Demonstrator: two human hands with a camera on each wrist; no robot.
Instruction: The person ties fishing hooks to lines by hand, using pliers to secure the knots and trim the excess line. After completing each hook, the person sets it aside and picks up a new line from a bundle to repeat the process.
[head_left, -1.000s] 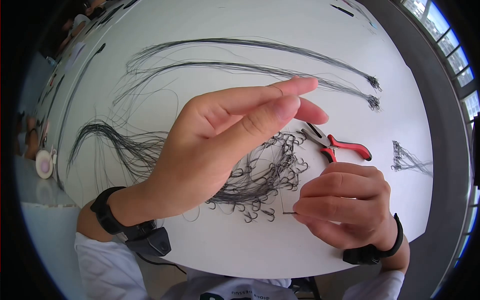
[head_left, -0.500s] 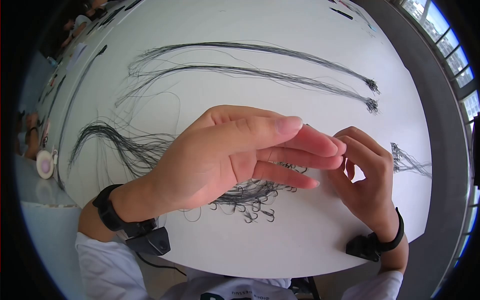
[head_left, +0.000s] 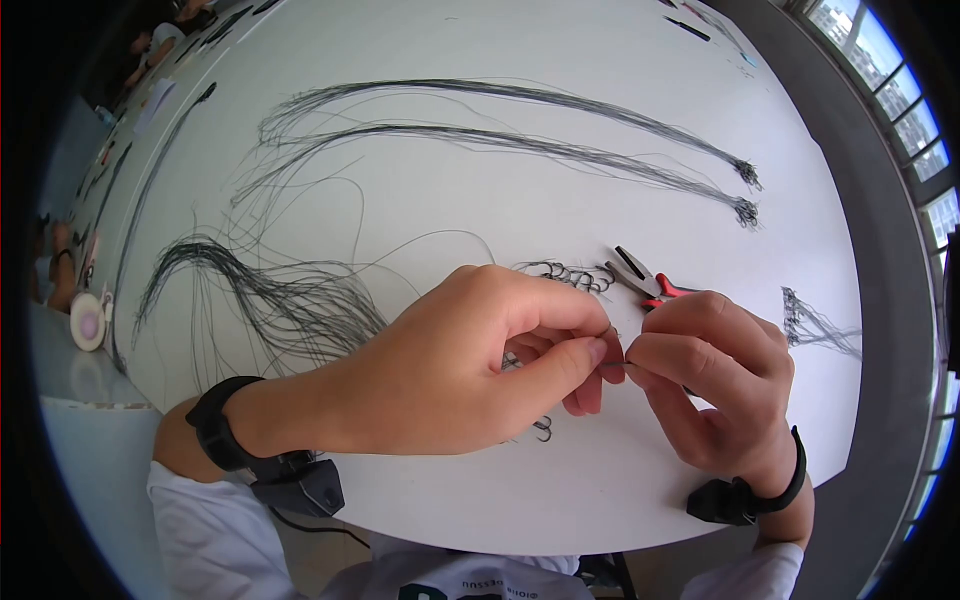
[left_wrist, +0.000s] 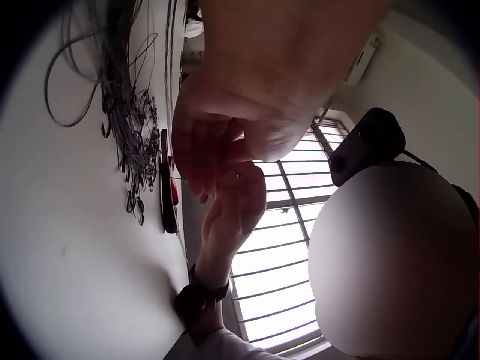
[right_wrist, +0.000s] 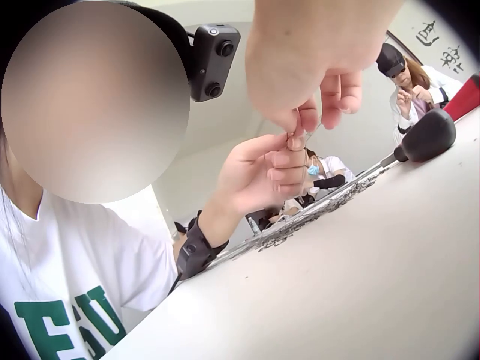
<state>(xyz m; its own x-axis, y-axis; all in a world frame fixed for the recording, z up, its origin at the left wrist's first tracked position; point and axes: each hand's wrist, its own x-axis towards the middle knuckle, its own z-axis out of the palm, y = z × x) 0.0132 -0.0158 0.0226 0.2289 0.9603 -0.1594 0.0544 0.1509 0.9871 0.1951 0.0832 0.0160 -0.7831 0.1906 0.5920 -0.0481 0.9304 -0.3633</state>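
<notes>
Fingertips shifted toward the desk's (head_left: 450, 510) near edge: left hand (head_left: 500, 365) and right hand (head_left: 715, 385) each pinch a thin piece (head_left: 617, 365) between them, likely for steadiness; pliers (head_left: 652, 288) lie just beyond, presumably within reach.

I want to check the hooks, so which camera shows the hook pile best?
The left wrist view: no hand covers the hook pile, and many hooks stand out. In the head view, the left hand hides most, leaving some hooks above and below. The right wrist view shows only a low, dark strip.
</notes>
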